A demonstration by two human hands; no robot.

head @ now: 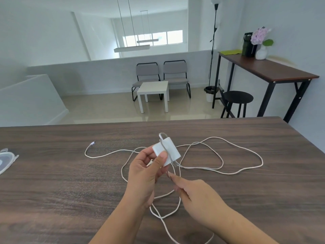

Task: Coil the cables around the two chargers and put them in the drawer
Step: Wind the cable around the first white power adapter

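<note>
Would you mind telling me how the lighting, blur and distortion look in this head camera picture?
Head view: soft, even daylight, with the far window blown out; wide-angle bending curves the table edge; the right hand and the cable it pinches near the charger look slightly smeared; shadows are faint.

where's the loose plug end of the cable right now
In the head view the cable's plug end lies on the wooden table, left of the charger, away from both hands.

Loose loops of white cable sprawl across the desk to the right of the charger and under my hands, so any sweep there would snag. Left of the charger, bare wood runs past the cable's plug end to a clear container at the desk's left edge.
</note>
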